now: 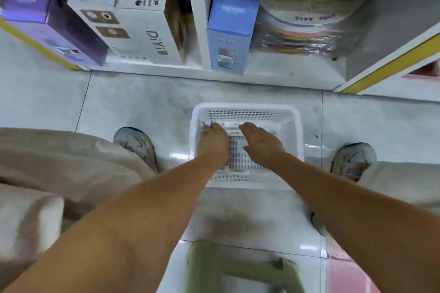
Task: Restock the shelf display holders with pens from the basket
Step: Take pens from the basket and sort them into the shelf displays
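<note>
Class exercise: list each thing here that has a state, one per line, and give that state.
basket: on floor, upright, nearly empty
left hand: inside basket, fingers curled on a pack
right hand: fingers straight, reaching in
blue box: standing upright on shelf
white box: closed, tilted

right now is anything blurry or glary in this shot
Head view: forearms and the green stool at the bottom are motion-blurred; glare patches shine on the floor tiles; shelf edges bow from wide-angle distortion; both hands in the basket stay fairly sharp.
</note>
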A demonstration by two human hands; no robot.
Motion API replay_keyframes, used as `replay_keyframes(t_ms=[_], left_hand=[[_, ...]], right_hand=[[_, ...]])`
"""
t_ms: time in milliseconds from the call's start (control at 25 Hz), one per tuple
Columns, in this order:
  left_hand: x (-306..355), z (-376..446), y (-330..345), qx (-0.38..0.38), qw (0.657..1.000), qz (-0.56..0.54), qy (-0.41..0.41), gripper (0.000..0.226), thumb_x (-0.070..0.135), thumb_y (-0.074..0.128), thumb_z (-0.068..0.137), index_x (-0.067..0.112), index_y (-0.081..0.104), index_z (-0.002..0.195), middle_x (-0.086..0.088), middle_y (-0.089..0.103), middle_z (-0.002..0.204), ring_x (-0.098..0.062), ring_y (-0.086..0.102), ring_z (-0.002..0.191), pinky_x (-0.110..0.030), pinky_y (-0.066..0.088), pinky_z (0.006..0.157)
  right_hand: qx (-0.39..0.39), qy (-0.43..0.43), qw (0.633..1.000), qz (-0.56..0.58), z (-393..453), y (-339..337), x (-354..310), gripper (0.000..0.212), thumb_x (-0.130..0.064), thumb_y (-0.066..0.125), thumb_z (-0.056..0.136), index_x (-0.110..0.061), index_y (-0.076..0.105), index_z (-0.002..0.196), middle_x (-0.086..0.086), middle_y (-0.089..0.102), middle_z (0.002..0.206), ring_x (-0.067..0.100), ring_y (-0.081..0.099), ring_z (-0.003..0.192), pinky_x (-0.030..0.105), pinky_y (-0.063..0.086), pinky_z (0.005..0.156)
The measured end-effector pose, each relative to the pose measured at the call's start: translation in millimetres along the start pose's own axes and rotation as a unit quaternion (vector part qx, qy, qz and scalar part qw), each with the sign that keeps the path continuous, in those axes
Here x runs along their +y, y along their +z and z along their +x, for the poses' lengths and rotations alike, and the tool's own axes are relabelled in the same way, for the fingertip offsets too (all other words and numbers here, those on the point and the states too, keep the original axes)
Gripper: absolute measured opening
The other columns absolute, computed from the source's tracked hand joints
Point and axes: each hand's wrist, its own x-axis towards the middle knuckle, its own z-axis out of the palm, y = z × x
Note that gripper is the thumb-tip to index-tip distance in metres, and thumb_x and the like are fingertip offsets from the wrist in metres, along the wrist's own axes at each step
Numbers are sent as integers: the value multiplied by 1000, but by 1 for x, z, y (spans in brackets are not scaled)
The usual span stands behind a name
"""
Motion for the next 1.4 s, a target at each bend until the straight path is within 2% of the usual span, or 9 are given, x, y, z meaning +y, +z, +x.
replay_keyframes(t_ms=[240,400,560,680,840,960,1080,1200,1400], left_hand=[[4,25,16,43,998,-20,-37,47,7,54,92,-5,35,133,-24,47,130,-35,49,120,-40,50,94],[3,36,24,55,998,-35,-19,31,9,49,96,1,40,125,-20,55,119,-34,58,105,-38,50,79],[0,42,27,30,994,-106,4,22,6,49,96,4,43,117,-15,59,107,-32,63,93,-34,43,66],[-5,45,22,-2,973,-229,-26,23,6,49,96,4,41,118,-9,58,96,-23,62,82,-27,45,60],[-11,43,4,-39,881,-467,-61,13,20,40,100,12,49,98,-4,56,70,-10,54,50,-18,36,39],[-11,32,-2,-149,788,-596,-52,35,43,53,93,11,65,89,-9,66,66,-12,58,47,-20,42,46],[-14,23,2,-177,782,-595,-54,65,72,66,75,11,74,94,-6,63,62,-15,53,49,-24,39,46],[-26,20,5,-159,768,-619,-42,62,64,73,76,7,74,99,-10,61,65,-19,53,52,-27,42,47],[-31,15,2,-188,827,-529,16,42,43,65,92,2,69,85,-10,65,67,-21,56,57,-27,46,50]], right_hand=[[44,1,994,-96,30,14,-24,79,2,68,83,-10,28,150,6,34,150,27,48,123,40,52,83],[57,12,992,-109,39,26,-18,63,-1,76,77,-10,43,130,8,47,123,24,53,109,34,48,72],[47,17,994,-98,35,38,-15,29,-11,62,93,-6,48,119,12,57,111,28,66,91,33,44,59],[30,98,994,36,35,34,-9,17,-24,63,93,-10,56,99,6,60,92,25,63,77,28,42,58],[60,201,913,350,31,15,5,34,-15,67,82,-8,43,59,8,42,55,18,40,51,24,32,51],[52,115,877,464,17,-2,-9,16,-6,65,82,8,63,78,27,58,68,21,52,60,34,44,60],[-7,-18,841,541,8,-17,-21,9,2,68,81,3,72,88,21,72,78,30,71,73,38,60,74],[-72,-35,816,573,5,-20,-19,14,-1,67,89,6,73,100,22,75,92,33,75,90,35,60,87],[-111,45,878,463,2,-13,-15,20,-5,54,97,1,71,89,16,72,80,22,70,67,28,52,60]])
